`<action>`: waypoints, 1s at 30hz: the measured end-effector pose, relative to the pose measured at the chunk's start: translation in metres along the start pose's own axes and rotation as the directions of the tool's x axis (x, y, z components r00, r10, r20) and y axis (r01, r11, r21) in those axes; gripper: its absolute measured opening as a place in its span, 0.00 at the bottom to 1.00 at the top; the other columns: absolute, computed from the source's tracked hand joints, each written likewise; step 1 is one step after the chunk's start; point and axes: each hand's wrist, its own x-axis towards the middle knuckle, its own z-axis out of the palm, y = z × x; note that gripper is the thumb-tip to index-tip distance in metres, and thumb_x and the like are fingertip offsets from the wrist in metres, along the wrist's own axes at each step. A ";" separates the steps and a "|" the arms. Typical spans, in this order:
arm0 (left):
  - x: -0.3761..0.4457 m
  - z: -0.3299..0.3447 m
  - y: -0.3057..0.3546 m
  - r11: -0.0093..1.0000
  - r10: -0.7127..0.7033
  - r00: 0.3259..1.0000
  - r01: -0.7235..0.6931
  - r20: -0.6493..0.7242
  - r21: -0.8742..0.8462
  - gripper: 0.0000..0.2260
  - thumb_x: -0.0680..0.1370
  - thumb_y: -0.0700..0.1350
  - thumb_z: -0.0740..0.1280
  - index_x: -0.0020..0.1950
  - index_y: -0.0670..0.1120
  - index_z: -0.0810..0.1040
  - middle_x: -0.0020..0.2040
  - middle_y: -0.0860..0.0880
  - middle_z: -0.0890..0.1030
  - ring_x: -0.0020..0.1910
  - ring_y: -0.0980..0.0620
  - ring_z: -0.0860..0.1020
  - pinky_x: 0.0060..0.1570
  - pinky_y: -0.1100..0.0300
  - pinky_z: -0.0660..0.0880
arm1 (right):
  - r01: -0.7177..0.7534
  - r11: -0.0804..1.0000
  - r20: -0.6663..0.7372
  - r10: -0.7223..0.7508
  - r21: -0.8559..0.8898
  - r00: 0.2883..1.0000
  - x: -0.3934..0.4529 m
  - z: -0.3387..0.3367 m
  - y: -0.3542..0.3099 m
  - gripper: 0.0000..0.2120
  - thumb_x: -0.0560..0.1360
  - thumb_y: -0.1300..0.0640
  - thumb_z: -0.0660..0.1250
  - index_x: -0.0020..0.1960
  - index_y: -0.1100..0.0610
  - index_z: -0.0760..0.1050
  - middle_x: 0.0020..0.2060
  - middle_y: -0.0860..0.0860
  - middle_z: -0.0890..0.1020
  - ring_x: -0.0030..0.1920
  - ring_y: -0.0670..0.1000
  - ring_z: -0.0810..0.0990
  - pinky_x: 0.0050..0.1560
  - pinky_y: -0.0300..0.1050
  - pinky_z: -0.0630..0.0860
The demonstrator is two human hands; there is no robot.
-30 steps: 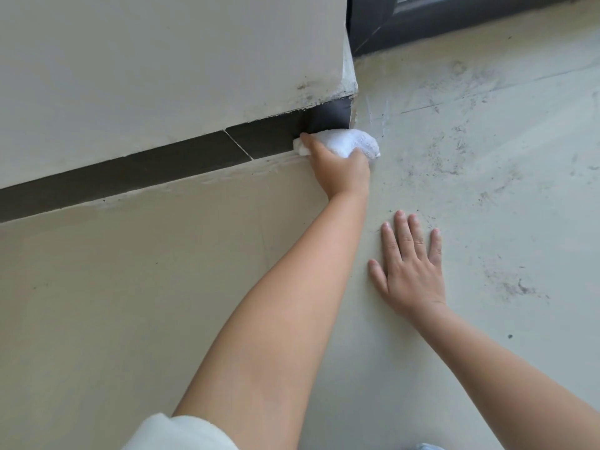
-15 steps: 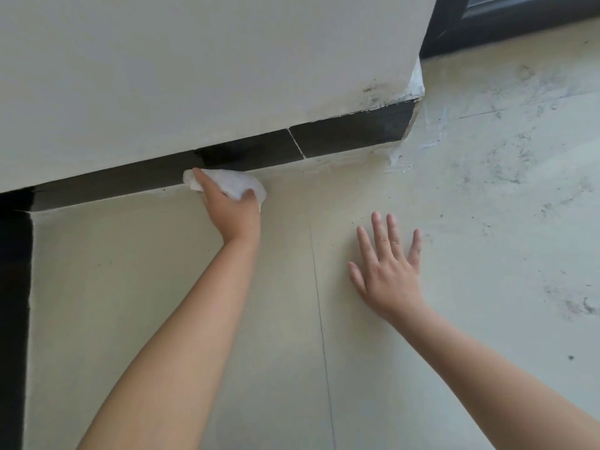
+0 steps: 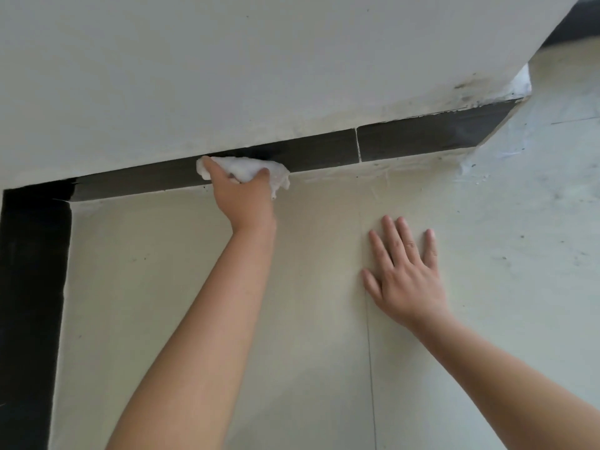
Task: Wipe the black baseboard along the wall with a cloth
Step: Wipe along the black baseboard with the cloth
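The floor, pale and tiled, fills the lower frame; dark scuffs mark its right side. The wall, off-white, occupies the upper frame, with grime near its outer corner at upper right. The black baseboard runs along the wall's foot from that corner to the inner corner at left, where a second black strip turns down the floor's left edge. Count: 2 baseboard runs, 1 visible joint in the upper run.

The left hand grasps the white cloth, bunched, fingers curled over it, pressing it against the baseboard left of the joint. The right hand lies flat on the floor, fingers straight and spread, holding nothing. Count: 2 hands, 1 cloth.

Assessment: wiping is under way. For a sound pass, keep the cloth pressed flat on the strip's full height, include its top edge, and carry each stroke into the inner corner.
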 end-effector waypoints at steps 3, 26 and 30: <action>0.003 0.000 0.005 0.999 0.014 0.999 -0.016 -0.049 -0.040 0.31 0.71 0.33 0.64 0.71 0.39 0.55 0.59 0.42 0.72 0.50 0.44 0.75 0.35 0.73 0.70 | 0.008 1.000 -0.018 -0.008 -0.014 1.000 0.001 0.000 0.000 0.29 0.71 0.46 0.52 0.60 0.64 0.75 0.62 0.62 0.74 0.62 0.64 0.73 0.58 0.70 0.59; -0.018 0.030 -0.018 0.999 0.048 0.997 -0.047 -0.058 0.026 0.36 0.73 0.34 0.65 0.74 0.46 0.48 0.68 0.48 0.66 0.65 0.53 0.67 0.53 0.75 0.58 | 0.005 1.000 0.016 -0.005 0.001 1.000 0.000 -0.004 0.000 0.29 0.70 0.47 0.51 0.60 0.63 0.76 0.61 0.62 0.75 0.61 0.63 0.74 0.57 0.70 0.62; 0.003 0.013 -0.023 0.997 0.043 0.996 -0.039 -0.078 0.062 0.35 0.73 0.35 0.65 0.74 0.47 0.50 0.68 0.48 0.66 0.62 0.56 0.67 0.48 0.78 0.57 | 0.006 1.000 0.033 -0.006 -0.004 0.999 0.001 -0.004 0.000 0.29 0.70 0.46 0.51 0.60 0.63 0.75 0.62 0.61 0.75 0.62 0.62 0.74 0.59 0.68 0.61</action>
